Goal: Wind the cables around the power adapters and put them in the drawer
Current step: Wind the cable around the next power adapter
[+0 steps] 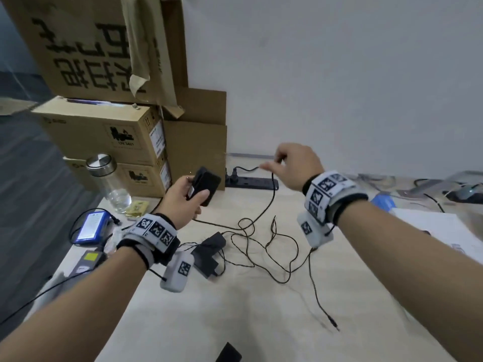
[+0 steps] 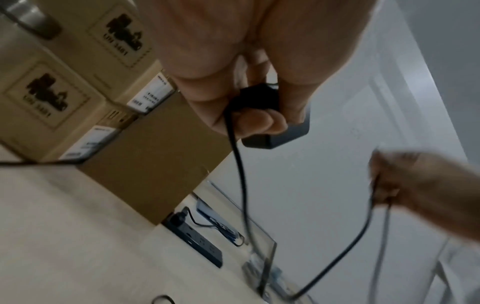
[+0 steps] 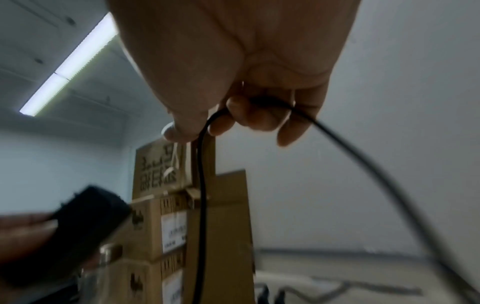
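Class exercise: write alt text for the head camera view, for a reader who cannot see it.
Above a pale desk, a person's left hand grips a black power adapter while the right hand pinches its thin black cable. Another adapter lies among tangled cable below, with cardboard boxes stacked at the left.

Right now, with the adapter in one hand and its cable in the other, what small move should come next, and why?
Probably the right hand should carry the cable over to the adapter and lay a turn around it. The left hand grips the adapter off the table, the right pinches the cable beside it, and most of the cable lies loose below.
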